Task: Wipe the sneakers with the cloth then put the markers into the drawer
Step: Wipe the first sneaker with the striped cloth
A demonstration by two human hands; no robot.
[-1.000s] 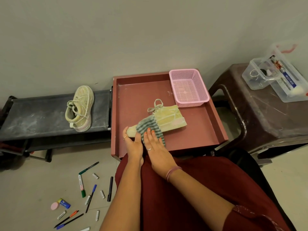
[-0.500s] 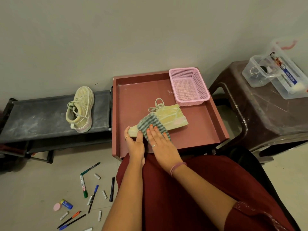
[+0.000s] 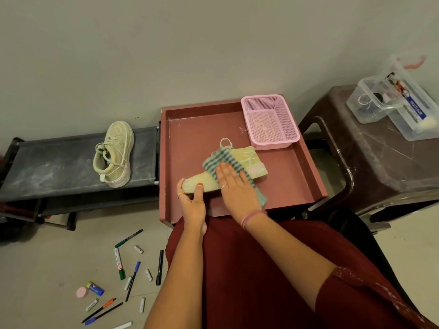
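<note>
A pale yellow sneaker (image 3: 251, 162) lies on its side in the open reddish-brown drawer (image 3: 297, 167). My left hand (image 3: 192, 200) grips its toe end, thumb on top. A green-and-white striped cloth (image 3: 221, 160) is draped over the sneaker's middle, and my right hand (image 3: 235, 186) presses flat on it with straight fingers. The second sneaker (image 3: 114, 154) stands on the low black rack (image 3: 47, 167) to the left. Several markers (image 3: 118, 262) and pens lie scattered on the floor at lower left.
A pink mesh basket (image 3: 269, 122) sits in the drawer's back right corner. A brown plastic stool (image 3: 380, 167) on the right bears clear plastic boxes (image 3: 399, 100). Small caps, a glue stick (image 3: 95, 288) and a pink eraser lie among the markers. My red-clothed lap fills the foreground.
My right hand has slid the cloth along the sneaker from the toe area toward its middle, away from me. My left hand stays gripping the toe.
</note>
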